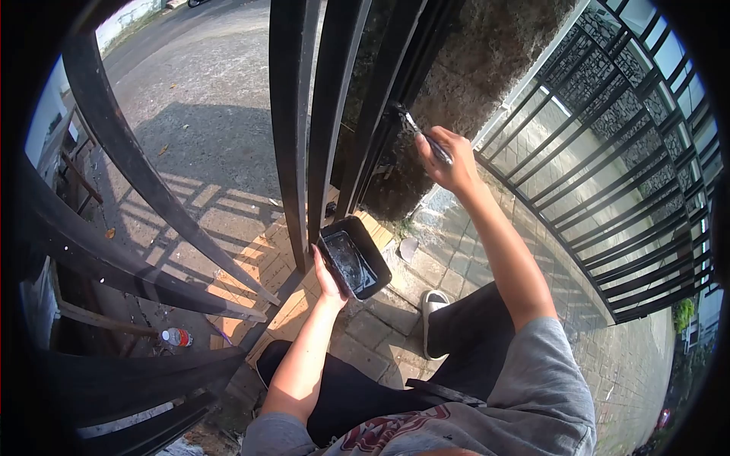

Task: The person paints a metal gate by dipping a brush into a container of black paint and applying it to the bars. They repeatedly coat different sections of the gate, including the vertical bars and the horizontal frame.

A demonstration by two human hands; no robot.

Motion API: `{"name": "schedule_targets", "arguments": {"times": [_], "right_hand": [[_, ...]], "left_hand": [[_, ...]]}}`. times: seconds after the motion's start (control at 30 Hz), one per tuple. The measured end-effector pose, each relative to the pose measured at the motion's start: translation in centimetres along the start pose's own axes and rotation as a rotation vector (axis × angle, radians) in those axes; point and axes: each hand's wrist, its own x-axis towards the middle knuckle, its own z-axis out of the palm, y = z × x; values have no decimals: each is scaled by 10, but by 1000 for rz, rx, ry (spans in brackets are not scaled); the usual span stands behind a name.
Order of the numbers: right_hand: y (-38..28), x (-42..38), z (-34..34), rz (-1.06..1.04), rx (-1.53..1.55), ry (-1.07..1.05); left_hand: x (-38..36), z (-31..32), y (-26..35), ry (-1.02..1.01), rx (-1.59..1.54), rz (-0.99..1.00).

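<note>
My right hand is closed around the handle of a paintbrush. Its dark bristles touch the black metal upright of the gate, beside a rough stone pillar. Lower down, my left hand grips the near side of a black rectangular paint tray. Dark, shiny liquid lies in the bottom of this tray, and pale streaks of reflected light show on it. My left fingers are partly hidden under the tray.
Tall black gate bars rise in front and curve round to my left. The stone pillar stands beyond the brush. Another barred gate is at right. A plastic bottle and a flat grey piece lie on the ground.
</note>
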Motion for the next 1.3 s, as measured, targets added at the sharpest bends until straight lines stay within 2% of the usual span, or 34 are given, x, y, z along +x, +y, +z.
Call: {"name": "schedule_targets", "arguments": {"times": [0.07,0.17,0.23,0.3,0.37,0.4,0.53,0.57,0.7,0.77,0.87,0.97,1.07,1.17,1.27,1.3], "right_hand": [[-3,-2,6,-18,157,191],[11,-1,3,34,22,-56],[14,0,5,-141,-87,-138],[9,-1,4,-186,-17,-20],[8,6,4,-119,99,189],[11,4,5,-16,132,159],[19,-11,19,-103,-40,-173],[22,-11,21,-139,-62,-179],[2,11,2,-61,121,173],[16,6,4,-6,108,86],[4,-8,19,-55,-113,-99],[-20,0,14,10,-3,129],[-32,9,6,40,0,192],[-35,7,7,-3,-95,85],[-40,17,3,22,69,329],[-37,18,0,29,72,324]], "left_hand": [[1,-5,6,-48,5,7],[-4,-4,9,-73,8,1],[-6,-4,9,-79,14,-21],[-2,-3,6,-79,10,1],[1,-5,-1,-51,45,41],[-2,0,1,-41,42,29],[-12,21,1,-66,4,9],[-11,17,1,-52,7,13],[-13,5,3,-22,5,31],[-13,-4,3,-15,-3,27],[-14,-5,7,8,35,47],[-11,-12,10,-2,42,70],[-13,-11,11,21,46,75],[-20,5,15,72,35,69],[-20,8,19,65,9,74],[-19,5,19,57,13,71]]}}
